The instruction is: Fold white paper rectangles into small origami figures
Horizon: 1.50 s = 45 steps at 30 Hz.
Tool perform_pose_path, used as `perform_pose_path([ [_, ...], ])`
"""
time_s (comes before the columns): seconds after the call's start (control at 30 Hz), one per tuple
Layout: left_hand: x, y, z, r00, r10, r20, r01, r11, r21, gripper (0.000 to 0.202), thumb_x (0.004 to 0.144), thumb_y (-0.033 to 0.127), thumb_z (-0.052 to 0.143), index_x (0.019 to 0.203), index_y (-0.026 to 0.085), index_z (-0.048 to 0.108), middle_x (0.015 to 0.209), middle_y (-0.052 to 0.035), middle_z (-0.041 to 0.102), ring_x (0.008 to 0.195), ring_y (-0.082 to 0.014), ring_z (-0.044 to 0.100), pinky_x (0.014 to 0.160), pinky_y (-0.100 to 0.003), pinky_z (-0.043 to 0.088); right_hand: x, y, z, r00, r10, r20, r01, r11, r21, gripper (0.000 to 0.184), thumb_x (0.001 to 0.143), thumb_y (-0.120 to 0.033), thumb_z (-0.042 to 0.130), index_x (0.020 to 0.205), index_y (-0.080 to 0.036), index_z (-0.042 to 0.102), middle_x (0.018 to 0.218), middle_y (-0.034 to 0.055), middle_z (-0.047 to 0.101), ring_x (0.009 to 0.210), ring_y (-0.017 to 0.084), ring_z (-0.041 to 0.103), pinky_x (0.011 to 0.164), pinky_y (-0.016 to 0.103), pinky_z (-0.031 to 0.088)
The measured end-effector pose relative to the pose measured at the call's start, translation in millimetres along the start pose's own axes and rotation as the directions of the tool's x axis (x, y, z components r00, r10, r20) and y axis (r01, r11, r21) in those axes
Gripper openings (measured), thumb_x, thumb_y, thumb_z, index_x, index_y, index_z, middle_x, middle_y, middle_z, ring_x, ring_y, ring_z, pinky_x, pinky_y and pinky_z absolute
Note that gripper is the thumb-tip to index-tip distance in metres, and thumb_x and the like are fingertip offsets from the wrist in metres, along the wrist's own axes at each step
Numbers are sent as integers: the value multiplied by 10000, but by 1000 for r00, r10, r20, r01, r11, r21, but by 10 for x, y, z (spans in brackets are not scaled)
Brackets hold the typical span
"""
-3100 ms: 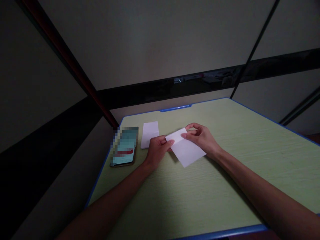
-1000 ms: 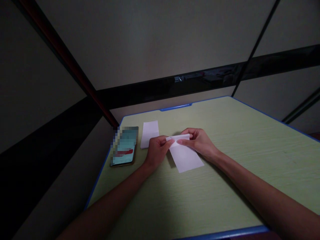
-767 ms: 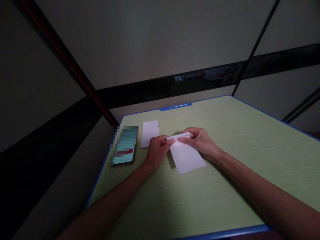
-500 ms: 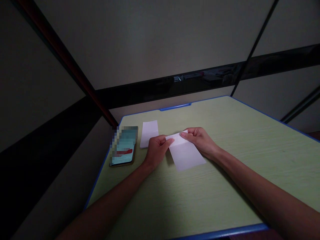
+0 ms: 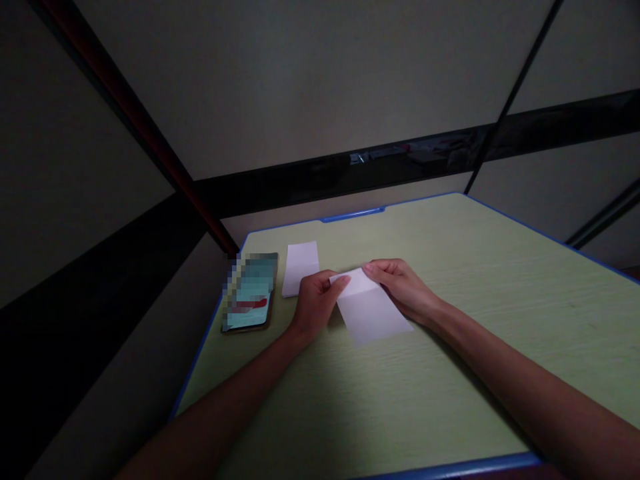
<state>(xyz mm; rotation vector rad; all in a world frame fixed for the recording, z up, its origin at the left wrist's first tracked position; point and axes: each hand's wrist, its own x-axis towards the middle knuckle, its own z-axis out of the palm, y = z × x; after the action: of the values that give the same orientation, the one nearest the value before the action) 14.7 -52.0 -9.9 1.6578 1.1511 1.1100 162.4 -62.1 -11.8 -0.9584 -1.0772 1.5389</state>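
Observation:
A white sheet of paper is held just over the middle of the table, with a crease running across its upper part. My left hand pinches its far left corner, thumb on top. At the far right corner, my right hand grips the sheet between thumb and fingers. The fingers under the paper are hidden. Close behind my left hand lies a small stack of white paper, partly covered by that hand.
A phone with a lit screen, partly pixelated, lies near the left edge of the pale wood-grain table. The table has a blue rim and a blue strip at its far edge. Behind it stand panels with a dark glossy band.
The far edge of the sheet has tilted slightly, and my right fingers have shifted a little along it. Both hands keep their hold. The whole view has moved slightly.

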Motion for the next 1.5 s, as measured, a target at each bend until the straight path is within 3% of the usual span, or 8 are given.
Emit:
perform_pose_path([
  [0.13, 0, 2, -10, 998, 20, -66, -18, 999, 32, 259, 651, 342, 536, 514, 122, 527, 413, 60, 366, 415, -53, 303, 390, -183, 216, -8, -26, 17, 998, 47, 49, -46, 999, -15, 250, 487, -220, 708, 674, -116, 579, 559, -6, 605, 460, 85, 534, 422, 194, 401],
  [0.23, -1, 0, -18, 993, 37, -113, -32, 998, 52, 280, 653, 352, 534, 494, 123, 514, 405, 62, 343, 413, -51, 292, 389, -181, 216, -15, -34, 28, 999, 41, -11, -41, 998, -40, 309, 429, -164, 728, 701, -115, 590, 630, 22, 636, 501, 108, 567, 467, 228, 442],
  [0.5, 1, 2, -25, 993, -8, -116, 11, 1000, 20, 271, 631, 356, 550, 499, 121, 518, 396, 65, 340, 406, -48, 292, 384, -178, 216, -22, -15, 1, 1000, 0, -17, -2, 995, -101, 266, 466, -226, 714, 670, -105, 595, 581, 18, 625, 427, 86, 535, 394, 196, 395],
  [0.7, 5, 2, -24, 994, -96, 57, 99, 993, -58, 209, 582, 320, 590, 577, 113, 560, 487, 29, 490, 443, -64, 394, 408, -182, 282, -35, -24, 5, 999, 41, 16, -39, 993, -108, 237, 491, -225, 700, 656, -106, 578, 545, 7, 610, 401, 80, 520, 365, 182, 368],
  [0.8, 3, -2, -25, 988, -102, 116, 108, 993, -51, 204, 580, 314, 593, 559, 117, 544, 485, 33, 479, 448, -64, 389, 415, -184, 282, -49, -51, 20, 997, 64, 43, -58, 990, -127, 217, 494, -211, 692, 638, -106, 568, 532, -1, 602, 385, 73, 510, 347, 170, 351],
  [1.17, 25, -33, -3, 999, -19, -28, 17, 998, -53, 362, 705, 344, 449, 416, 153, 344, 410, 58, 278, 422, -57, 258, 411, -207, 189, -14, -52, 46, 998, 63, 8, -62, 990, -130, 231, 475, -223, 702, 606, -116, 546, 505, -9, 591, 355, 75, 500, 322, 169, 337],
  [1.37, 43, -32, 10, 984, -144, 107, 162, 969, -185, 155, 628, 266, 563, 611, 113, 543, 508, 25, 523, 487, -84, 476, 471, -203, 367, 3, -59, -4, 994, 31, -101, -43, 992, -117, 214, 482, -204, 687, 612, -130, 534, 524, -5, 600, 366, 84, 507, 336, 182, 344],
  [1.5, 41, -8, 8, 974, -202, 105, 221, 951, -218, 130, 574, 217, 611, 591, 103, 552, 536, -2, 585, 495, -92, 531, 474, -206, 419, 3, -63, -8, 994, 37, -105, -52, 989, -141, 228, 474, -212, 687, 627, -133, 538, 525, -6, 598, 376, 88, 505, 352, 192, 349],
])
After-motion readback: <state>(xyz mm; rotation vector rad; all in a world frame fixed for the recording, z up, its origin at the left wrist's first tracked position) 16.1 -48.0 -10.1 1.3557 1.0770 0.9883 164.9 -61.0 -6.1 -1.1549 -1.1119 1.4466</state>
